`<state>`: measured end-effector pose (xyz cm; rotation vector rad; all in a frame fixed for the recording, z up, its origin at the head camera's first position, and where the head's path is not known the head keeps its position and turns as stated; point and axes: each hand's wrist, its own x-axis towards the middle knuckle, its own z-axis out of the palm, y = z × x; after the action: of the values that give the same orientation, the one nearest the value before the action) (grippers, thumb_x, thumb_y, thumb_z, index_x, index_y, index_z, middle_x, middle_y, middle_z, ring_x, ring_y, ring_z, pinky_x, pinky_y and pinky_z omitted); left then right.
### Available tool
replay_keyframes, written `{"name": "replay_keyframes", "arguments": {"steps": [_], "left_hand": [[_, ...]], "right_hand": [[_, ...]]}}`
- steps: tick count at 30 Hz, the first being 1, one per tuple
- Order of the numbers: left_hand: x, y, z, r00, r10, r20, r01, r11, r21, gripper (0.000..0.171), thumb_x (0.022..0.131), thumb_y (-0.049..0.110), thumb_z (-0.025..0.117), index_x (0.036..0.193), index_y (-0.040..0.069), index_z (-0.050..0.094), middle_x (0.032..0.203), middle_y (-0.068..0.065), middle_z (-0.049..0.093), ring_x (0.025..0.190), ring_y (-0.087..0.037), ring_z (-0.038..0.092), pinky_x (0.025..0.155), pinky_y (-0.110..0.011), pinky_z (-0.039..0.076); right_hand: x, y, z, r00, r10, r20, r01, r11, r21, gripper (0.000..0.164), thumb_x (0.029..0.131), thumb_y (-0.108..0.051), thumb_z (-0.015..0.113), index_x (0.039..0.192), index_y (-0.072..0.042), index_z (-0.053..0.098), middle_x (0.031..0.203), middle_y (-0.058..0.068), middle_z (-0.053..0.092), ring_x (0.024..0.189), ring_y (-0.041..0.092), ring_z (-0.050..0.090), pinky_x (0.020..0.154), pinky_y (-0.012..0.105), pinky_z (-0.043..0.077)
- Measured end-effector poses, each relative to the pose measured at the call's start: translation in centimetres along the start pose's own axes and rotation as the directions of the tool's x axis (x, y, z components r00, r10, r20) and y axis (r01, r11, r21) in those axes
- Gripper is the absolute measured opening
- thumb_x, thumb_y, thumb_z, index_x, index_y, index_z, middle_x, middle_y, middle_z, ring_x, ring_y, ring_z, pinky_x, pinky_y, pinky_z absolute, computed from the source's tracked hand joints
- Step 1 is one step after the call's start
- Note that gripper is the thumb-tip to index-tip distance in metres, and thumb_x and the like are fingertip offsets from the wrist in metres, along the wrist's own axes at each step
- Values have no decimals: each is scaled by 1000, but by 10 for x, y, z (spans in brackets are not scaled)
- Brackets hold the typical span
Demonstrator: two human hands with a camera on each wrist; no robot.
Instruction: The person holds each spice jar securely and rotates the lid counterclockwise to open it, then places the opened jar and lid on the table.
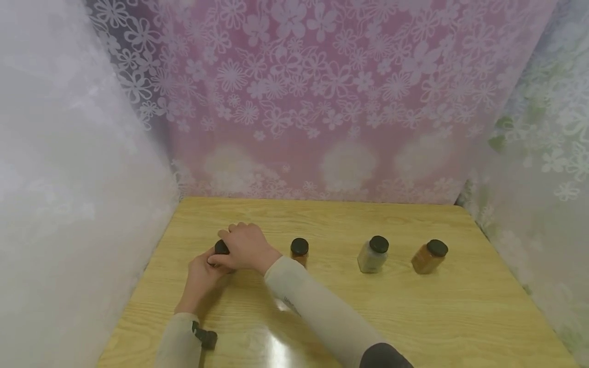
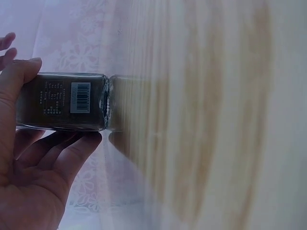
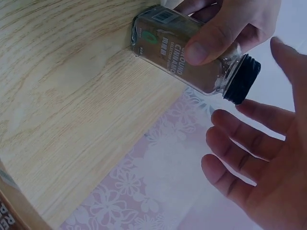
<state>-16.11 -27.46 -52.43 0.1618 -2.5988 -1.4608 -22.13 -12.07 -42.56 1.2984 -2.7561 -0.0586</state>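
On the table [image 1: 414, 317], at ten o'clock, the left hand [image 1: 202, 273] grips a brown-powder jar [image 2: 60, 103]. The right hand [image 1: 246, 247], fingers parted, perhaps touches its cap [image 3: 242, 79].

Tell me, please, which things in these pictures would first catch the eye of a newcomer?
Probably the pink flowered backdrop, which rises behind the wooden table. Next come the hands at the table's left side: the left hand grips a jar, while the right hand is spread around its black cap. Three other black-capped jars stand to the right of the hands.
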Motion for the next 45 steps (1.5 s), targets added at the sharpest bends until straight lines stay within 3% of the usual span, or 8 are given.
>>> {"name": "replay_keyframes", "arguments": {"steps": [8, 15, 21, 26, 30, 36, 41, 45], "left_hand": [[2, -2, -1, 999, -20, 30, 22, 997, -68, 47, 93, 25, 83, 133, 3, 70, 133, -20, 72, 128, -38, 67, 108, -49, 56], [-1, 2, -5, 998, -25, 55, 25, 1000, -7, 52, 98, 19, 77, 145, 1, 62, 134, -24, 71, 125, -41, 68, 104, -52, 58], [0, 2, -4, 1000, -8, 24, 7, 999, 35, 41, 97, 15, 78, 134, 0, 69, 123, -21, 76, 112, -37, 74, 97, -49, 61], [-3, 0, 1, 1000, 3, 13, -3, 1000, -10, 31, 95, 25, 82, 118, 6, 76, 118, -13, 79, 114, -32, 73, 97, -45, 61], [-2, -1, 0, 999, 1, 34, 1, 999, -44, 41, 95, 26, 81, 129, 5, 73, 126, -16, 76, 121, -35, 71, 103, -49, 59], [2, -2, -2, 999, 17, 41, -17, 1000, 19, 50, 98, 17, 77, 143, -1, 63, 129, -24, 73, 121, -42, 70, 103, -55, 58], [2, -3, -2, 999, 29, 27, -30, 999, 38, 45, 97, 14, 77, 137, -2, 66, 127, -24, 74, 116, -41, 71, 99, -54, 60], [1, -1, 0, 1000, 10, 28, -10, 1000, -1, 41, 94, 19, 82, 128, -2, 72, 129, -22, 74, 121, -41, 70, 103, -54, 59]], "right_hand": [[0, 2, -4, 999, -22, 46, 19, 998, 54, 41, 109, -50, 54, 129, -19, 70, 109, -2, 69, 89, 12, 64, 73, 25, 55], [3, 4, -1, 995, -84, 45, 77, 987, 143, 33, 106, -36, 60, 132, -18, 69, 101, -1, 62, 75, 9, 51, 61, 20, 40], [4, 3, 1, 997, -72, 25, 69, 994, 85, 48, 106, -55, 56, 138, -20, 65, 105, -1, 65, 76, 10, 58, 59, 23, 46], [2, 2, -1, 999, -17, 50, 14, 999, 51, 45, 107, -59, 51, 123, -21, 70, 104, -3, 67, 80, 11, 62, 62, 25, 50], [2, 2, -2, 998, -24, 64, 18, 995, 98, 34, 109, -48, 55, 121, -19, 71, 102, -2, 66, 77, 10, 59, 62, 24, 48], [3, 4, -2, 995, -72, 73, 59, 984, 168, 37, 106, -35, 60, 138, -19, 67, 104, 0, 63, 72, 9, 52, 59, 22, 43], [5, 2, -3, 996, -69, 64, 61, 991, 116, 45, 107, -47, 56, 144, -21, 62, 110, 0, 64, 77, 11, 60, 60, 24, 49], [5, -1, -4, 998, -18, 58, 14, 998, 56, 47, 107, -59, 51, 129, -22, 68, 107, -2, 68, 83, 13, 65, 63, 27, 54]]}}
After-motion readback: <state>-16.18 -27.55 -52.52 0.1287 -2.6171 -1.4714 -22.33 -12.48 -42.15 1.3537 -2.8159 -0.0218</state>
